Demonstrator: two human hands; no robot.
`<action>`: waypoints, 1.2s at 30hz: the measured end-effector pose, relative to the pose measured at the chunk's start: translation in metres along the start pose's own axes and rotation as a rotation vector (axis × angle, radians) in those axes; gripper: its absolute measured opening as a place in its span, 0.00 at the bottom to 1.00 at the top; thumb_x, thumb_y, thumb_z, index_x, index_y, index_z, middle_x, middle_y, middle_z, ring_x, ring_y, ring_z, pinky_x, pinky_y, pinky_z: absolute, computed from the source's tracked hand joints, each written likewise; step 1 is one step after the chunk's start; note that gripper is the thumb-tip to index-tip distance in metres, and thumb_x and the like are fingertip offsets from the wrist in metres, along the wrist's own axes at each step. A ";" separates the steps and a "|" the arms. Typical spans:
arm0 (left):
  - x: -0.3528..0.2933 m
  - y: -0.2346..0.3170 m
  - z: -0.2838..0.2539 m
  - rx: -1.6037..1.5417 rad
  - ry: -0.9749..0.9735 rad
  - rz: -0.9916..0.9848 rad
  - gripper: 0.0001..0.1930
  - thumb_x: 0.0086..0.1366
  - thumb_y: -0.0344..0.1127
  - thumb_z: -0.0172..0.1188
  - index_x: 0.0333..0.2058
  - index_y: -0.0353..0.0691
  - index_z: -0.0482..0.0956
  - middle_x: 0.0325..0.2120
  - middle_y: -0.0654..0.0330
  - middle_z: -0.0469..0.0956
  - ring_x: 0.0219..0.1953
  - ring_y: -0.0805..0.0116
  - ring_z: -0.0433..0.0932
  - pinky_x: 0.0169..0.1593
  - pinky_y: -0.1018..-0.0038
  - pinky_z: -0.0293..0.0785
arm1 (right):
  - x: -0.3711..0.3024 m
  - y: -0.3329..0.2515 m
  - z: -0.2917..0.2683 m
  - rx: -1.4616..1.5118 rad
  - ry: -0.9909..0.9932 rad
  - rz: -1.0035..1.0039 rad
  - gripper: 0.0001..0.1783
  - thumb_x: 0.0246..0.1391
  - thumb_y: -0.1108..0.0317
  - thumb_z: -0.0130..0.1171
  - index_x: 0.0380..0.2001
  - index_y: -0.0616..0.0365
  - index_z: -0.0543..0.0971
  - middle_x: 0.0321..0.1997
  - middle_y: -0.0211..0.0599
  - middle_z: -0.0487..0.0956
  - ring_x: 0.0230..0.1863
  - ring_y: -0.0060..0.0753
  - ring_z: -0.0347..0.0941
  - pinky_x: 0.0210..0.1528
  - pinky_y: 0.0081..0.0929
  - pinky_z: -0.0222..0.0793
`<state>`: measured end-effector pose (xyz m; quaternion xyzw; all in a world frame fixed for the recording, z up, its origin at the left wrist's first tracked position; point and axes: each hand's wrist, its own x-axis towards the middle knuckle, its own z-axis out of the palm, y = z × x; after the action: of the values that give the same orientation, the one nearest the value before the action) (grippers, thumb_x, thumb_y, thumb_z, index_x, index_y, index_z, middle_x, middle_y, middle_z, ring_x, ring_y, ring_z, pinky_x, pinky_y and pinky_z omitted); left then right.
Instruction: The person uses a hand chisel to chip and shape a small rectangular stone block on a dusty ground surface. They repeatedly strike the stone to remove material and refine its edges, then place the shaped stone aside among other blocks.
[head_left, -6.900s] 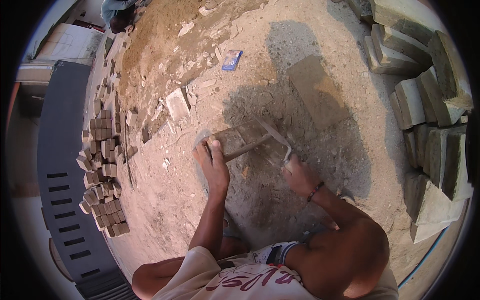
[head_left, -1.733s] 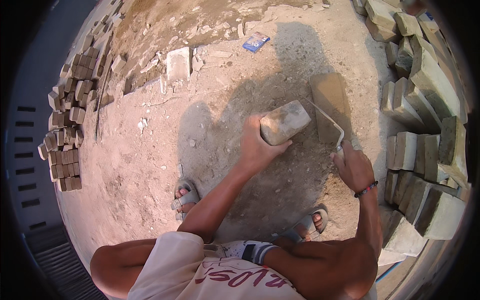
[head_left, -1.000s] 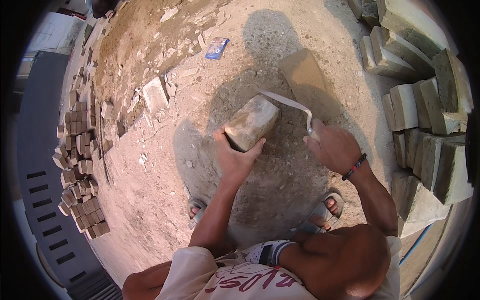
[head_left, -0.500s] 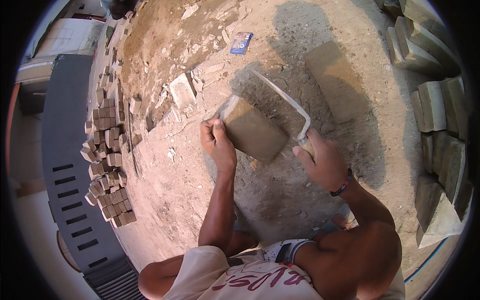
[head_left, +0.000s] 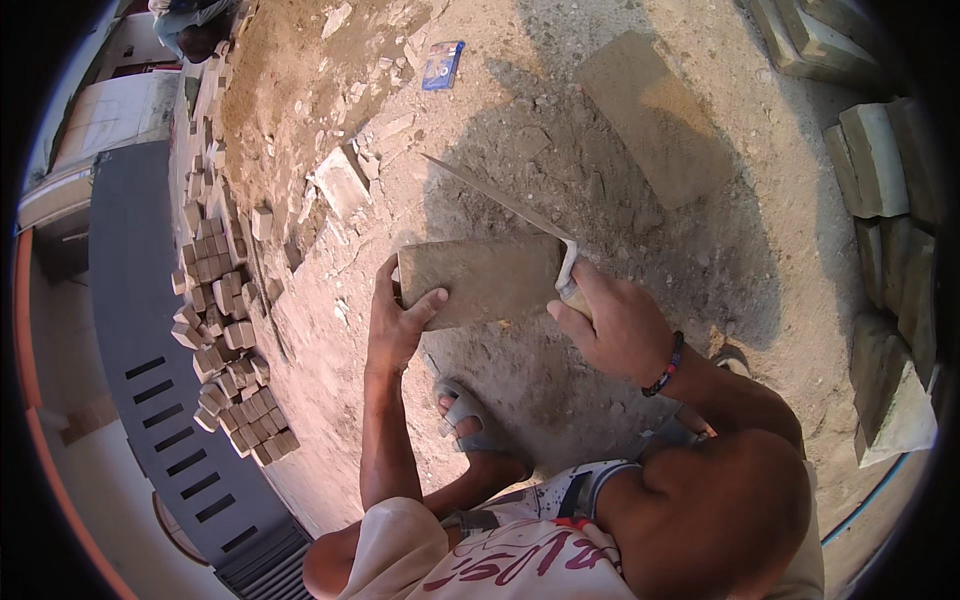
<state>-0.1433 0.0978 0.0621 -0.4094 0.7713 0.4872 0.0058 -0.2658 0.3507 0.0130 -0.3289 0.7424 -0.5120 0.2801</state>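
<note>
My left hand [head_left: 398,328] is closed on the left end of a rectangular grey-brown concrete block [head_left: 485,280], thumb on the top face and fingers at its edge. The block is held above the dusty ground, its broad face up. In my right hand [head_left: 630,325] is the pale handle of a trowel; its thin blade [head_left: 495,200] shows nearly edge-on, pointing up and left past the block's far edge. The trowel's bent neck is at the block's right end; I cannot tell whether they touch. A flat rectangular slab [head_left: 655,120] lies on the ground beyond my right hand.
Concrete slabs [head_left: 875,160] stand stacked along the right. Small paving blocks [head_left: 240,390] are piled at the left beside a dark slotted gate [head_left: 150,300]. A blue packet [head_left: 442,65] and a broken pale block [head_left: 342,182] lie ahead. Another person [head_left: 190,25] is at the far left.
The block has turned from slanting to nearly level across the view and come nearer me. The trowel blade has swung lower and to the left. My left foot now shows.
</note>
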 end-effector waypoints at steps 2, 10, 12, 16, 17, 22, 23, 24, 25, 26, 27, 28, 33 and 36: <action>-0.001 -0.003 0.005 0.001 0.013 0.027 0.40 0.55 0.34 0.74 0.61 0.29 0.59 0.45 0.43 0.76 0.44 0.58 0.81 0.46 0.67 0.81 | -0.001 -0.003 0.015 -0.054 -0.056 -0.089 0.19 0.60 0.59 0.58 0.43 0.64 0.70 0.26 0.57 0.78 0.32 0.66 0.77 0.33 0.54 0.72; -0.007 0.009 0.007 0.112 0.010 0.068 0.42 0.52 0.37 0.76 0.59 0.30 0.60 0.44 0.42 0.77 0.44 0.55 0.81 0.47 0.64 0.80 | -0.031 0.079 -0.001 -0.254 -0.281 0.340 0.17 0.60 0.60 0.58 0.41 0.64 0.71 0.28 0.61 0.78 0.32 0.67 0.77 0.34 0.53 0.72; -0.002 0.008 0.006 0.187 -0.022 0.126 0.44 0.51 0.39 0.76 0.61 0.30 0.59 0.44 0.41 0.78 0.45 0.53 0.82 0.49 0.63 0.79 | -0.036 0.068 -0.012 -0.223 -0.234 0.336 0.16 0.60 0.60 0.58 0.40 0.63 0.71 0.28 0.60 0.79 0.33 0.67 0.77 0.34 0.52 0.72; -0.001 0.011 0.012 0.208 0.012 0.035 0.48 0.52 0.43 0.74 0.64 0.27 0.56 0.45 0.37 0.80 0.48 0.51 0.82 0.51 0.63 0.77 | -0.032 0.001 -0.003 -0.087 -0.135 0.105 0.16 0.61 0.58 0.55 0.40 0.62 0.71 0.30 0.57 0.80 0.35 0.63 0.78 0.36 0.53 0.73; -0.003 0.009 0.014 0.214 0.000 0.031 0.48 0.53 0.44 0.73 0.65 0.27 0.55 0.45 0.37 0.80 0.48 0.50 0.82 0.51 0.63 0.77 | -0.035 0.007 0.001 -0.098 -0.187 0.104 0.16 0.61 0.58 0.55 0.40 0.62 0.71 0.30 0.56 0.80 0.34 0.63 0.78 0.36 0.53 0.73; -0.011 0.000 0.011 0.272 0.031 -0.009 0.47 0.54 0.47 0.72 0.64 0.27 0.56 0.45 0.36 0.80 0.48 0.48 0.82 0.51 0.63 0.77 | -0.046 0.034 0.000 -0.264 -0.302 0.259 0.16 0.62 0.57 0.55 0.40 0.61 0.71 0.29 0.54 0.79 0.30 0.61 0.78 0.33 0.53 0.73; -0.014 0.002 0.011 0.257 0.036 -0.011 0.47 0.54 0.47 0.72 0.64 0.27 0.57 0.45 0.36 0.80 0.48 0.48 0.82 0.51 0.62 0.77 | -0.044 0.034 -0.004 -0.256 -0.266 0.221 0.16 0.62 0.57 0.55 0.40 0.61 0.71 0.30 0.54 0.79 0.30 0.61 0.78 0.33 0.53 0.73; -0.014 0.003 0.013 0.238 0.027 -0.012 0.47 0.55 0.47 0.72 0.63 0.27 0.57 0.45 0.36 0.80 0.48 0.47 0.82 0.51 0.62 0.77 | -0.042 0.031 -0.012 -0.252 -0.224 0.196 0.16 0.62 0.57 0.55 0.39 0.61 0.71 0.30 0.54 0.80 0.30 0.61 0.78 0.32 0.53 0.73; -0.014 0.004 0.014 0.252 0.032 -0.013 0.47 0.55 0.47 0.71 0.63 0.27 0.57 0.44 0.36 0.80 0.48 0.47 0.82 0.51 0.62 0.77 | -0.040 0.028 -0.018 -0.248 -0.184 0.171 0.16 0.61 0.57 0.55 0.39 0.61 0.71 0.31 0.54 0.80 0.30 0.61 0.78 0.32 0.53 0.73; -0.013 0.005 0.015 0.265 0.037 -0.014 0.46 0.55 0.47 0.71 0.63 0.27 0.57 0.44 0.35 0.80 0.47 0.47 0.82 0.51 0.62 0.77 | -0.037 0.020 -0.017 -0.263 -0.226 0.119 0.16 0.61 0.58 0.55 0.39 0.61 0.71 0.30 0.54 0.80 0.30 0.61 0.78 0.32 0.53 0.73; -0.014 0.007 0.016 0.279 0.045 -0.011 0.46 0.55 0.47 0.71 0.63 0.26 0.57 0.44 0.35 0.79 0.47 0.47 0.82 0.51 0.62 0.77 | -0.031 0.007 -0.013 -0.278 -0.266 0.063 0.16 0.61 0.58 0.55 0.39 0.61 0.71 0.30 0.53 0.79 0.30 0.61 0.78 0.32 0.53 0.73; -0.015 0.005 0.017 0.294 0.048 0.015 0.46 0.55 0.47 0.71 0.63 0.27 0.57 0.44 0.35 0.79 0.47 0.46 0.82 0.51 0.62 0.77 | -0.028 0.001 -0.011 -0.293 -0.305 0.008 0.16 0.61 0.58 0.55 0.39 0.61 0.71 0.29 0.53 0.79 0.30 0.61 0.78 0.32 0.53 0.73; -0.024 0.017 0.025 0.333 0.067 -0.026 0.46 0.55 0.47 0.70 0.63 0.27 0.57 0.43 0.34 0.80 0.46 0.44 0.82 0.51 0.62 0.76 | -0.027 0.016 -0.022 -0.337 -0.360 0.144 0.16 0.59 0.58 0.57 0.39 0.61 0.72 0.30 0.52 0.78 0.31 0.61 0.77 0.33 0.54 0.72; -0.028 0.014 0.023 0.380 0.093 -0.025 0.46 0.55 0.48 0.70 0.63 0.27 0.57 0.42 0.34 0.80 0.46 0.43 0.82 0.52 0.61 0.76 | -0.029 0.009 -0.023 -0.333 -0.337 0.084 0.16 0.59 0.59 0.57 0.39 0.62 0.72 0.30 0.54 0.78 0.32 0.63 0.77 0.34 0.55 0.71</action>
<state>-0.1424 0.1354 0.0716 -0.4325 0.8437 0.3133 0.0536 -0.2672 0.3885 0.0142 -0.4203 0.7723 -0.3082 0.3630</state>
